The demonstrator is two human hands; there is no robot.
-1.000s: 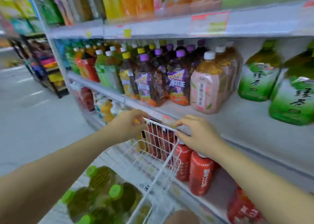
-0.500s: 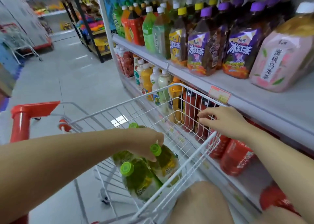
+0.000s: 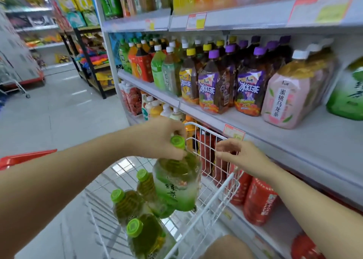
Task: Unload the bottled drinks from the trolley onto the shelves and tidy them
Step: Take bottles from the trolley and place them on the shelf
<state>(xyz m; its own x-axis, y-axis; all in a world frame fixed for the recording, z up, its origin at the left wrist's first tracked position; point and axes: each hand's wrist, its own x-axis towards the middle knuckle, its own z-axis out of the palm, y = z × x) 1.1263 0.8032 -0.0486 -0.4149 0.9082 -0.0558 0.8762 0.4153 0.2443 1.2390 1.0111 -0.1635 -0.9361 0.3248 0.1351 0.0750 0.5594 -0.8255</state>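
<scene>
While the left hand [image 3: 157, 138] is clamped round the neck of a green tea bottle [image 3: 176, 182], just under its lime-green cap [image 3: 177, 140], the bottle hangs almost upright above the white wire trolley [image 3: 208, 138], close to the corner of the basket nearest the shelves. Below and to the left of it 3 more green bottles [image 3: 127, 205] lie tilted in the basket, caps up and touching one another. The right hand [image 3: 241, 156] is at the top edge of that same corner, fingers bent against the wire — whether they actually clasp it I cannot tell. The trolley's red handle [image 3: 25, 157] shows at the far left. Just beyond the basket, the middle shelf [image 3: 294, 140] carries purple-capped tea bottles [image 3: 212, 87] at its front edge, with a pink-labelled bottle [image 3: 284, 99] beside them on the right and bare shelf in front of it. On the lower shelf stand red bottles [image 3: 259, 199], just beside the trolley's wire wall.
</scene>
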